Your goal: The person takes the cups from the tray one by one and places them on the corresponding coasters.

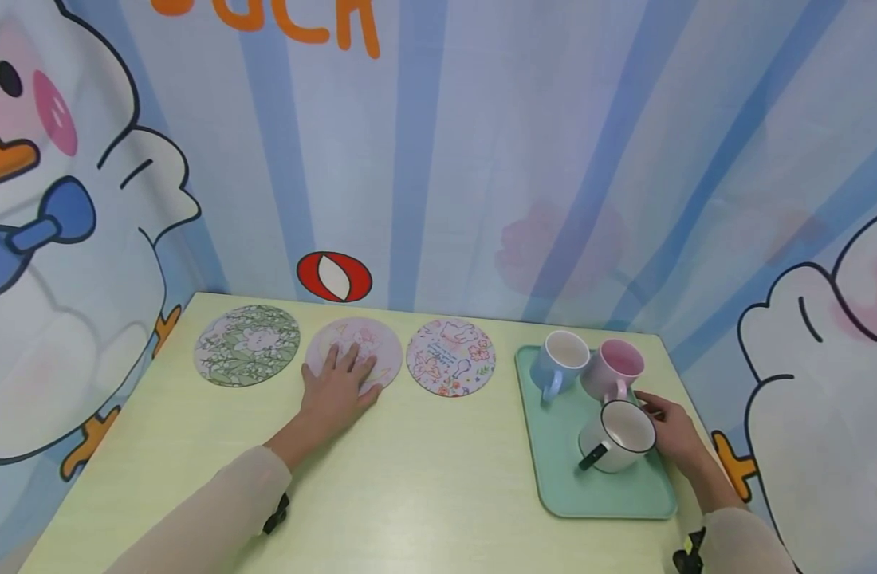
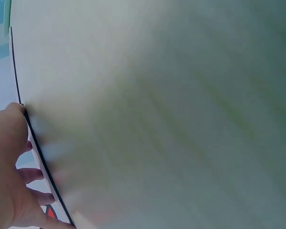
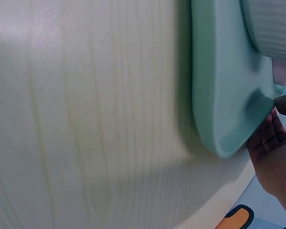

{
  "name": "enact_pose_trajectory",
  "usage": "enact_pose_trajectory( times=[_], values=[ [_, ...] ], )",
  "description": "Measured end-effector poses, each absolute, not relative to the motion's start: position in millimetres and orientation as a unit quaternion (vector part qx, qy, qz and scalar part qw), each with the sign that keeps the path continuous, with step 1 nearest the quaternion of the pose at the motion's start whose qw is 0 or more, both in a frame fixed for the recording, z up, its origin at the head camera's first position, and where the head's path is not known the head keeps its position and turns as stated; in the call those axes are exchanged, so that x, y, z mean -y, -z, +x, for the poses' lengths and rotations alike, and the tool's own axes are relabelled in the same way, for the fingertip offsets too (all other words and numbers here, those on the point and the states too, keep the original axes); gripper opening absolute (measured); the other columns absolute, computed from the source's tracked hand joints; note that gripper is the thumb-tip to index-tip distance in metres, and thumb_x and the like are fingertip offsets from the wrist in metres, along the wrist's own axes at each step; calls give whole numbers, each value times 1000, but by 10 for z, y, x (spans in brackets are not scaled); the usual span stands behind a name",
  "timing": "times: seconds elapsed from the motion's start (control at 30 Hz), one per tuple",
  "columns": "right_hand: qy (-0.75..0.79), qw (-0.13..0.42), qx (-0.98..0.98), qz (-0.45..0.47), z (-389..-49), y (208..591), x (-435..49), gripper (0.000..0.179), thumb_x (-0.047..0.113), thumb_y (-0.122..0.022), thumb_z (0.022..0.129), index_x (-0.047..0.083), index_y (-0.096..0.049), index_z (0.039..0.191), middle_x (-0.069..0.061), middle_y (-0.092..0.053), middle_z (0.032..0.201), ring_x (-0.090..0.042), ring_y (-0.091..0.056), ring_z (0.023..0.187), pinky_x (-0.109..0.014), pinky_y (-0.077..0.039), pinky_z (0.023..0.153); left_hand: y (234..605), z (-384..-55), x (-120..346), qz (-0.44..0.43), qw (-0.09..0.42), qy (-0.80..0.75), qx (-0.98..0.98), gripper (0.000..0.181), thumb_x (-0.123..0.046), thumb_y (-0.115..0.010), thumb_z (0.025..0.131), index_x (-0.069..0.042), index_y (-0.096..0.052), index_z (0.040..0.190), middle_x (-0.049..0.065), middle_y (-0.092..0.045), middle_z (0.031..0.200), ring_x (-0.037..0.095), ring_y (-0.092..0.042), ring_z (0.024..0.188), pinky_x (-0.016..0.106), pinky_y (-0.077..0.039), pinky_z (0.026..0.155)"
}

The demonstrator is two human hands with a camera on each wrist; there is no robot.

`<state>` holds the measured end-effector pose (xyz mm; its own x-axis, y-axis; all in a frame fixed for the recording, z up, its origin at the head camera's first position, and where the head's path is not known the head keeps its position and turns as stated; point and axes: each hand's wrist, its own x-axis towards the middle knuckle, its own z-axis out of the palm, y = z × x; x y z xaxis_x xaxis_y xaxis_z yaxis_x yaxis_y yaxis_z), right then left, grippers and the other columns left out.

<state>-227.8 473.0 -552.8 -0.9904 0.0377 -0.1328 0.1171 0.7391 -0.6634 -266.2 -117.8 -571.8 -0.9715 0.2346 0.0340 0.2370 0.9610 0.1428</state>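
Pink round mat (image 1: 381, 344): covered in part by the left hand (image 1: 336, 399), which is laid on it from the near side with straight, spread fingers. Tray (image 1: 564, 482), green: extended to the left of the right hand (image 1: 674, 434), by which its right-hand rim is pinched, the thumb being set on top and the fingers beneath. On the tray, a white mug (image 1: 611, 453) with a dark rim and a black-marked handle is seen just left of the right hand; a pink mug (image 1: 598, 380) is placed beyond that hand and to its left, and a blue mug (image 1: 546, 368) farther left again. A green floral mat (image 1: 246, 345) is found to the left of the left hand, and an illustrated mat (image 1: 450, 357) to its right. All are carried by a pale surface (image 1: 424, 486), backed beyond both hands by a blue-striped backdrop (image 1: 467, 159) printed with cartoon birds (image 1: 72, 335).
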Motion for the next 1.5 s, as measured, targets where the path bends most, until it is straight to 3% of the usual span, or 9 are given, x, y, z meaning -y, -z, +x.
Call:
enact_pose_trajectory(
  times=[0.73, 1.23, 1.5],
  values=[
    [357, 56, -931, 47, -2263, 5510, -4708, 51, 14, -48, 112, -10, -41, 156, -35, -56, 131, -41, -57, 111, -32, -53, 83, 5751, -2784, 1177, -112, 12, 81, 990, 67, -61, -47, 107, -26, -44, 164, 12, -30, 172, 45, -18, 159, 86, -21, 110],
    [356, 38, -933, 33, -2244, 5513, -4680, 47, 10, -50, 110, -12, -45, 152, -32, -61, 124, -34, -60, 103, -30, -51, 75, 5643, -2759, 1219, -110, -7, 86, 990, 71, -61, -52, 105, -19, -46, 162, 17, -32, 171, 47, -21, 158, 84, -24, 111],
    [356, 35, -933, 32, -2227, 5456, -4648, 48, 10, -50, 110, -13, -44, 152, -32, -61, 123, -35, -60, 103, -29, -51, 74, 5660, -2738, 1286, -121, 7, 93, 988, 70, -59, -55, 104, -18, -49, 161, 18, -35, 169, 47, -25, 156, 80, -27, 112]
  ],
)
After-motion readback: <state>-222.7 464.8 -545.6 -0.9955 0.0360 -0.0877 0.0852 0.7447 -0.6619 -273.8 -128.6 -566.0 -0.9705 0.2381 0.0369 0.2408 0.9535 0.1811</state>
